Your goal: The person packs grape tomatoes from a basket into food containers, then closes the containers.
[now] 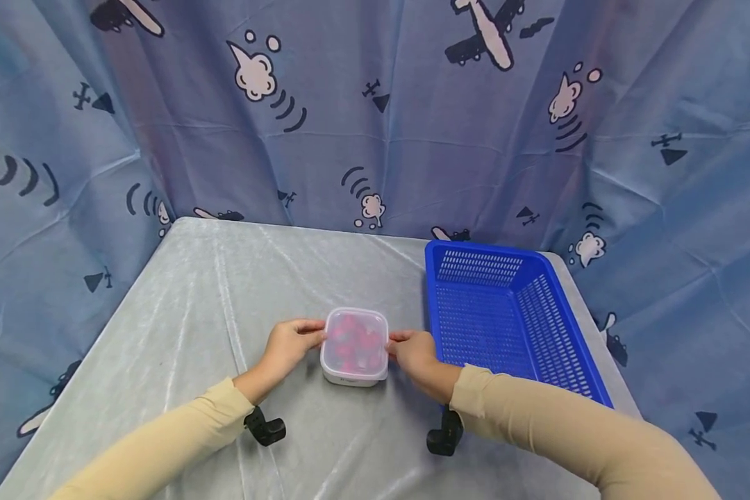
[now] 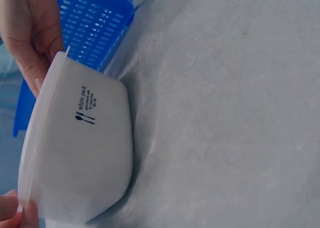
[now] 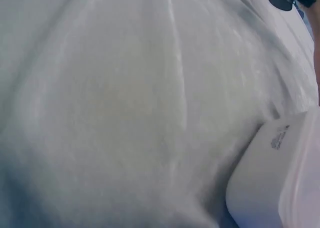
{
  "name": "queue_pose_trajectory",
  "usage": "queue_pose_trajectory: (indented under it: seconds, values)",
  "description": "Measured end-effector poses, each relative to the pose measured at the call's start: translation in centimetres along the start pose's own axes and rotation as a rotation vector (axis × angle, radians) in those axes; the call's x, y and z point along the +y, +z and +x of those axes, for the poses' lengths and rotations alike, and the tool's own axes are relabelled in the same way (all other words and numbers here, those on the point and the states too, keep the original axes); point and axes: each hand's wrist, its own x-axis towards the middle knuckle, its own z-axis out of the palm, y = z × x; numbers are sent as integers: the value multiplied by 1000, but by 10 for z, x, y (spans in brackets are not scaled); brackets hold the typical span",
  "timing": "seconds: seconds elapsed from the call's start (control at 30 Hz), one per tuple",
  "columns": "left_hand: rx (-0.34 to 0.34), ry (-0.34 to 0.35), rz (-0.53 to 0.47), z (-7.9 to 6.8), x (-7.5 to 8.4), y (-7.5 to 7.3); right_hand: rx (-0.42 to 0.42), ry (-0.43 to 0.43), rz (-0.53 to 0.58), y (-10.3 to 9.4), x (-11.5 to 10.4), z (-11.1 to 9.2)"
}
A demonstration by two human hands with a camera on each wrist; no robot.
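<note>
A white square food container (image 2: 87,148) with a translucent lid (image 1: 356,340) sits on the cloth-covered table. Pinkish-red pieces show blurred through the lid; their kind cannot be made out. At the container's left side, my left hand (image 1: 287,347) pinches the lid's rim between thumb and fingers, seen at the lower left of the left wrist view. Across from it, my right hand (image 1: 415,353) holds the lid's right edge with thumb and fingers. The lid lies over the container. In the right wrist view only a corner of the container (image 3: 265,178) appears.
A blue perforated plastic basket (image 1: 481,312) stands on the right of the table, close behind my right hand and forearm. Grey wrinkled cloth (image 1: 194,312) covers the table. A blue patterned curtain (image 1: 325,104) hangs along the back and sides.
</note>
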Motion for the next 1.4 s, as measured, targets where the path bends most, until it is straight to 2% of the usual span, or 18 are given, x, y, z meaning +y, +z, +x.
queue_pose_trajectory:
  seconds: [0.13, 0.23, 0.37, 0.5, 0.63, 0.73, 0.87, 0.97, 1.03, 1.13, 1.23, 1.4]
  values:
    - [0, -24, -18, -1, -2, -1, 23, -10, -16, 4, 2, -3]
    - [-25, -44, -16, 2, -2, -4, 9, 34, 9, 5, 2, 1]
    - [-65, -106, 12, 13, 2, -7, 0, 102, 129, 4, 1, 12]
    - [-78, -154, 23, 30, 11, -5, 37, 146, 233, 4, -1, 24]
    - [-82, -177, 43, 43, 17, 1, 60, 192, 238, 6, -3, 29]
    - [-70, -193, 82, 46, 20, 2, 48, 185, 235, 7, -2, 33]
    - [-64, -197, 24, 48, 21, 1, 36, 183, 225, 7, -3, 38]
    - [-69, -193, -101, 43, 17, -5, 8, 192, 235, 7, -3, 32]
    - [-71, -190, -147, 33, 11, -11, -15, 193, 236, 7, -1, 21]
    - [-93, -193, -150, 10, 4, -22, -35, 191, 204, 6, 5, -1]
    - [-123, -205, -141, -9, -1, -25, -41, 202, 177, 5, 10, -19]
    - [-161, -215, -182, -22, -5, -19, -27, 197, 204, 5, 19, -31]
